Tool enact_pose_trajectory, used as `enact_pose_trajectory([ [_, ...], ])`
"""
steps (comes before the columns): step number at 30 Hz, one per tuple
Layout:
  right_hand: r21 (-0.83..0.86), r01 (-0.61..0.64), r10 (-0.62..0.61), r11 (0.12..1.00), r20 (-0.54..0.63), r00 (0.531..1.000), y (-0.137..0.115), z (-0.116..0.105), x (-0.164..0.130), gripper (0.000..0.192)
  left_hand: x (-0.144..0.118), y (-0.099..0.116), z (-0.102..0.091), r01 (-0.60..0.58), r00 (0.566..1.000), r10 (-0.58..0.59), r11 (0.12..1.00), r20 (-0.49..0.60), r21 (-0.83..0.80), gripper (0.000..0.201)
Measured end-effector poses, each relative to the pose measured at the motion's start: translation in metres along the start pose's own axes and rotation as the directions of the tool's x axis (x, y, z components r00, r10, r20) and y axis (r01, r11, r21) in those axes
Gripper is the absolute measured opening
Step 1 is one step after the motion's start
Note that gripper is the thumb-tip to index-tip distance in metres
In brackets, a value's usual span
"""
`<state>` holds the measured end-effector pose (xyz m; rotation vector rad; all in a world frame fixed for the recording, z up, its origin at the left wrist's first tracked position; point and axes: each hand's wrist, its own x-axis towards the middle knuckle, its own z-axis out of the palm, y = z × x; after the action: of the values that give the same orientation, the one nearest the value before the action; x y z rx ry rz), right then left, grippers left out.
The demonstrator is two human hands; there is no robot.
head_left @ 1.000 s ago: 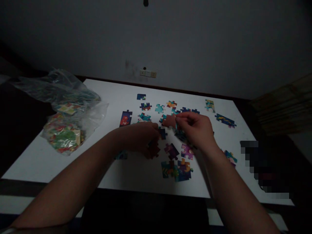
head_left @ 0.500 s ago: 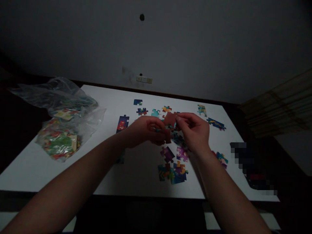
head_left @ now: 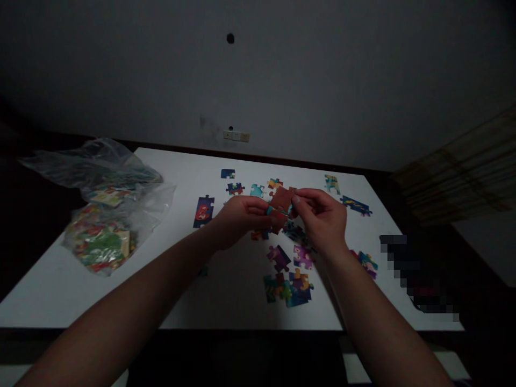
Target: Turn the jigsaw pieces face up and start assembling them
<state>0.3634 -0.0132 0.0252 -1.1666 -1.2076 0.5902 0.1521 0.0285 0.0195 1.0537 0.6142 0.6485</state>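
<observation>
My left hand (head_left: 245,217) pinches a small reddish-brown jigsaw piece (head_left: 277,219) between thumb and fingers, above the middle of the table. Just beyond it, my right hand (head_left: 322,215) grips a larger reddish-brown jigsaw piece (head_left: 283,199) by its right side. The two pieces are close together with their plain sides showing; whether they touch I cannot tell. Under the hands lie loose pieces, partly hidden. Nearer me are a purple piece (head_left: 279,258), a pink-purple piece (head_left: 303,257) and a joined blue-green cluster (head_left: 289,288).
Bags of clear plastic (head_left: 107,231) holding puzzle pieces lie on the left of the white table (head_left: 169,177). A piece with a red figure (head_left: 203,211) sits left of my hands. Joined dark blue pieces (head_left: 357,206) lie at the right, near a blurred dark object (head_left: 411,279).
My left hand has turned and raised the small piece closer to the larger one. My right hand has barely moved. The view has shifted slightly.
</observation>
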Motion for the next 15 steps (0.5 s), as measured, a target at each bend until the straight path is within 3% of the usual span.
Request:
enact_pose_trajectory([
  [4,0.024,-0.001,0.001,1.0,0.022,1.0,0.0017,-0.0013,-0.0007,0.02,0.0027,-0.006,-0.0005,-0.011,0.998,0.01,1.0,-0.059,-0.017,0.036],
  [15,0.021,-0.018,0.017,1.0,0.023,1.0,0.0023,0.0008,-0.0028,0.023,0.0009,-0.0057,0.0019,-0.021,0.999,0.022,0.999,-0.03,0.037,0.024],
])
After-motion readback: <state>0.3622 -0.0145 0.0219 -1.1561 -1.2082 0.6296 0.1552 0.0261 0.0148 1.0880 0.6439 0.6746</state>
